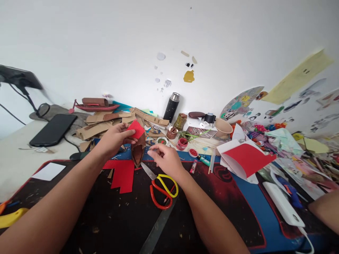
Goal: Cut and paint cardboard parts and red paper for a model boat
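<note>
My left hand (118, 137) pinches a small piece of red corrugated paper (136, 129) between thumb and fingers. Just below that paper is a brown, boat-shaped cardboard piece (138, 154), its pointed end toward me; whether my left fingers also touch it is hidden. To its right hovers my right hand (166, 159), fingers loosely bent and thumb apart, with nothing visible in them. Under that hand lie scissors (163, 190) with one red and one yellow handle, blades toward the cardboard. A larger cut sheet of red corrugated paper (123, 178) rests flat on the dark mat (111, 218).
A ruler (159, 227) lies near the scissors. Behind are cardboard scraps (97, 128), a small red boat model (96, 105), a black flask (172, 107) and paint pots (182, 143). Red paper (246, 158) and a power bank (283, 204) are right. A phone (54, 129) lies left; another person's arm (327, 211) shows right.
</note>
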A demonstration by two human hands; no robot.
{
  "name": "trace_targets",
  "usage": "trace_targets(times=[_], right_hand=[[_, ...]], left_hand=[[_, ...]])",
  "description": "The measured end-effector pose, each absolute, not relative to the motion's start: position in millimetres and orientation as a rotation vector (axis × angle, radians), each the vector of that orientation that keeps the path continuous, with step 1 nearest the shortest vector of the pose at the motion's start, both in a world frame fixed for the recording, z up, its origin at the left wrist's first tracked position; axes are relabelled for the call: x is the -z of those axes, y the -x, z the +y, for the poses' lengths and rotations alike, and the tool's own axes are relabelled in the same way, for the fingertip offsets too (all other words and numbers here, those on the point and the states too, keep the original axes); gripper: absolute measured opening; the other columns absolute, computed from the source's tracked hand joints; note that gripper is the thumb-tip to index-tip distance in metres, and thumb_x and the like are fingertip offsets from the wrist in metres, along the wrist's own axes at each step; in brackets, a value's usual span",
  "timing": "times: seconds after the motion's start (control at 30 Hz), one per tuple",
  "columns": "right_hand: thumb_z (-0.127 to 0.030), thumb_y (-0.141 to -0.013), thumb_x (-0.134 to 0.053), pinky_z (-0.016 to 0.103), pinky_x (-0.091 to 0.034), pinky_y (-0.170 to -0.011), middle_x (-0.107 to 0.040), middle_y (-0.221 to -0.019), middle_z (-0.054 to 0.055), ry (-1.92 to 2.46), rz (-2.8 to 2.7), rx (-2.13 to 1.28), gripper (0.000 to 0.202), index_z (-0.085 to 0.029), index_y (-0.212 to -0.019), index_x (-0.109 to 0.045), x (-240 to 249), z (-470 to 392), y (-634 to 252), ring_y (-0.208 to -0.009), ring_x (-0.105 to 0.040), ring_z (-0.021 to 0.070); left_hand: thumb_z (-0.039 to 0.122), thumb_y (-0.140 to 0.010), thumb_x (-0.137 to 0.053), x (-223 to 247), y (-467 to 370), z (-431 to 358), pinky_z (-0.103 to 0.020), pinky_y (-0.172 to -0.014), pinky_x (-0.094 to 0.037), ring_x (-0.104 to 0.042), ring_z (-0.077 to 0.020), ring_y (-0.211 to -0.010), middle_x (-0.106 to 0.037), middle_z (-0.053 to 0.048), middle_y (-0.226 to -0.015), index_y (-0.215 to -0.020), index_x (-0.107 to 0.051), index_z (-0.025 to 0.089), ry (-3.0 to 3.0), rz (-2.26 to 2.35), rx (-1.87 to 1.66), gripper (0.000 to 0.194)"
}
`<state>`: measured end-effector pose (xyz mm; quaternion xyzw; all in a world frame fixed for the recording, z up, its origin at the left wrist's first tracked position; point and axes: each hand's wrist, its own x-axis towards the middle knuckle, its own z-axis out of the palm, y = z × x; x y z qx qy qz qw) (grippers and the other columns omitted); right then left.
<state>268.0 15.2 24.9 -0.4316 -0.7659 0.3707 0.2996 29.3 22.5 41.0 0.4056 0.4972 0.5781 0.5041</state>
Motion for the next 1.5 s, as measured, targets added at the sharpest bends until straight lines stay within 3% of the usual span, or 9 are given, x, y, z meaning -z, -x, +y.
trace_targets(times=[0.33,0.47,0.63,0.77,0.83,1.0,1.2,1.4,1.5], right_hand=[[-0.052,-0.094,-0.085,0.039,-0.053,-0.09,-0.079,-0.124,0.012,1.389,-2.888,-0.604,0.054,-0.022,-0.138,-0.073,-63,-50,-313,-0.111,-0.076,0.0333],[-0.034,-0.1,-0.078,0.041,-0.055,-0.095,-0.078,-0.125,0.016,1.409,-3.032,-0.423,0.045,-0.018,-0.141,-0.068,-51,-65,-309,-0.116,-0.076,0.0353],[-0.024,-0.094,-0.072,0.037,-0.055,-0.083,-0.08,-0.121,0.013,1.444,-2.932,-0.558,0.046,-0.021,-0.14,-0.068,-48,-66,-314,-0.101,-0.079,0.0311],[-0.023,-0.086,-0.077,0.028,-0.049,-0.069,-0.077,-0.092,0.002,1.533,-2.482,-1.067,0.043,-0.024,-0.129,-0.075,-43,-60,-334,-0.078,-0.073,0.0199],[-0.034,-0.089,-0.078,0.025,-0.045,-0.057,-0.071,-0.085,-0.001,1.573,-2.089,-1.472,0.04,-0.021,-0.126,-0.073,-34,-58,-344,-0.058,-0.064,0.0133],[-0.07,-0.079,-0.089,0.02,-0.027,-0.039,-0.066,-0.067,-0.007,1.339,-1.535,-2.059,0.08,-0.017,-0.133,-0.061,-15,-61,-355,-0.036,-0.042,0.0061],[-0.072,-0.084,-0.085,0.018,-0.025,-0.036,-0.065,-0.067,-0.003,1.124,-1.335,-2.113,0.062,-0.015,-0.1,-0.068,-27,-62,-347,-0.035,-0.04,0.0032],[-0.093,-0.086,-0.063,0.019,-0.025,-0.034,-0.048,-0.044,-0.004,0.935,-1.348,-2.14,0.078,-0.017,-0.069,-0.062,-12,-37,-330,-0.032,-0.036,0.0069],[-0.101,-0.081,-0.058,0.021,-0.033,-0.035,-0.056,-0.048,0.002,0.879,-1.374,-2.22,0.084,-0.017,-0.07,-0.062,-3,-22,-307,-0.035,-0.047,0.0107]], left_hand=[[0.042,-0.055,-0.1,-37,-27,26,-0.022,-0.05,-0.044,-0.06,-0.0122,-0.059,-0.068,-0.001,-0.071,-0.079,-0.072,0.016,-0.875,1.17,-1.459,0.045],[0.042,-0.05,-0.102,-35,-25,28,-0.021,-0.046,-0.036,-0.053,-0.0112,-0.057,-0.062,0.001,-0.068,-0.074,-0.069,0.017,-0.831,1.13,-1.472,0.048],[0.047,-0.052,-0.102,-32,-21,29,-0.02,-0.046,-0.034,-0.048,-0.0103,-0.055,-0.06,0.001,-0.064,-0.075,-0.069,0.018,-0.845,1.117,-1.471,0.05],[0.052,-0.052,-0.101,-30,-20,31,-0.022,-0.047,-0.036,-0.051,-0.0115,-0.056,-0.064,-0.001,-0.067,-0.077,-0.072,0.017,-0.845,1.1,-1.483,0.052],[0.053,-0.05,-0.102,-30,-20,32,-0.023,-0.049,-0.041,-0.054,-0.0129,-0.058,-0.065,-0.002,-0.068,-0.077,-0.072,0.017,-0.844,1.095,-1.493,0.054],[0.05,-0.046,-0.103,-31,-22,31,-0.027,-0.055,-0.049,-0.059,-0.0154,-0.06,-0.066,-0.003,-0.066,-0.072,-0.069,0.018,-0.847,1.101,-1.505,0.054],[0.042,-0.044,-0.106,-36,-18,29,-0.026,-0.054,-0.048,-0.061,-0.016,-0.06,-0.067,-0.001,-0.065,-0.074,-0.07,0.02,-0.888,1.143,-1.497,0.052],[0.056,-0.052,-0.102,-34,-14,30,-0.026,-0.054,-0.048,-0.059,-0.0153,-0.059,-0.067,-0.004,-0.065,-0.072,-0.073,0.019,-0.937,1.172,-1.492,0.051],[0.057,-0.053,-0.1,-32,-12,31,-0.026,-0.056,-0.05,-0.061,-0.0161,-0.062,-0.069,-0.006,-0.069,-0.074,-0.075,0.019,-0.929,1.192,-1.528,0.05]])
